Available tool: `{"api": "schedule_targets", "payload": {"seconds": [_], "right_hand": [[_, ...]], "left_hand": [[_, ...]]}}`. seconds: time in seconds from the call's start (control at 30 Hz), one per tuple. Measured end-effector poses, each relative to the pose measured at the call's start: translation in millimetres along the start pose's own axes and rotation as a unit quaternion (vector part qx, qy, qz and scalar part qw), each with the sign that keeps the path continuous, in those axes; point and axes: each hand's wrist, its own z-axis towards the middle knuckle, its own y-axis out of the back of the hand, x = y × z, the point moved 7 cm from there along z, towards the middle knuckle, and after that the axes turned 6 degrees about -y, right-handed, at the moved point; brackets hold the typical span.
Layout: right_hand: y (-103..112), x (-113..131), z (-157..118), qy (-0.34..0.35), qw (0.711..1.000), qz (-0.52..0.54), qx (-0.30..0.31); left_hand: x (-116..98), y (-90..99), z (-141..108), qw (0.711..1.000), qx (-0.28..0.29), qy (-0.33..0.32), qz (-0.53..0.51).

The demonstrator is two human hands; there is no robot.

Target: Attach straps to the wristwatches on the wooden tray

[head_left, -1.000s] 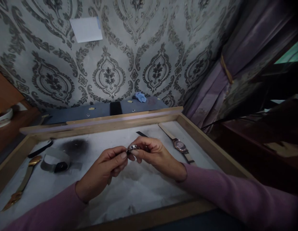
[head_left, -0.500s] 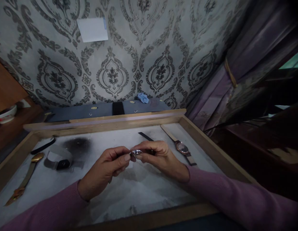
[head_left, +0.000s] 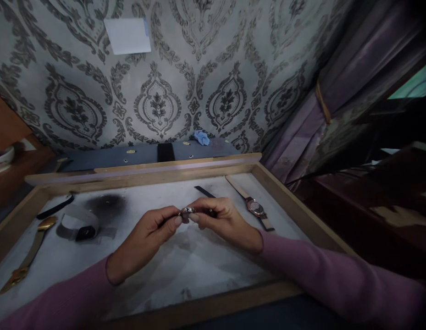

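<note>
At the far left, a bowl [head_left: 2, 159] sits on a brown surface beyond the wooden tray [head_left: 213, 298]. Inside the tray lie a gold watch [head_left: 47, 223], a black strap [head_left: 55, 207] beside it, and a watch with a grey band [head_left: 85, 232], its band looped upright. The left hand [head_left: 144, 240] pinches one end of a small silvery watch [head_left: 188, 211] between thumb and fingers, and the right hand [head_left: 226, 222] grips its other side the same way; the watch is held above the middle of the tray. A dark strip [head_left: 203, 191] lies behind the right hand. Behind the tray are a black phone [head_left: 165, 152] and a crumpled blue cloth [head_left: 201, 137]. Right of the right hand, a brown watch [head_left: 256, 207] lies face up in the tray.
</note>
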Motion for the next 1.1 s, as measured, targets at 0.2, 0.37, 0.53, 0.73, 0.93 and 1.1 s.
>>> {"api": "schedule_targets", "payload": {"seconds": [0.2, 0.37, 0.53, 0.73, 0.93, 1.1], "right_hand": [[20, -1, 2, -0.016, 0.997, -0.014, -0.071], [36, -10, 4, -0.058, 0.992, -0.07, -0.087], [37, -15, -7, -0.087, 0.923, -0.371, -0.061], [42, -23, -17, -0.136, 0.856, -0.496, -0.056], [42, -26, -17, -0.149, 0.838, -0.524, -0.035], [39, -24, -21, -0.161, 0.822, -0.546, -0.027]], "left_hand": [[-5, 13.0, 1, 0.996, -0.029, -0.004, 0.09], [0, 24.2, 5, 0.994, -0.027, 0.03, 0.099], [16, 20.7, 6, 0.989, 0.047, 0.051, 0.131], [25, 27.8, 5, 0.967, 0.038, 0.029, 0.249], [21, 29.3, 11, 0.954, 0.084, 0.039, 0.285], [10, 21.9, 26, 0.942, 0.145, 0.05, 0.298]]}}
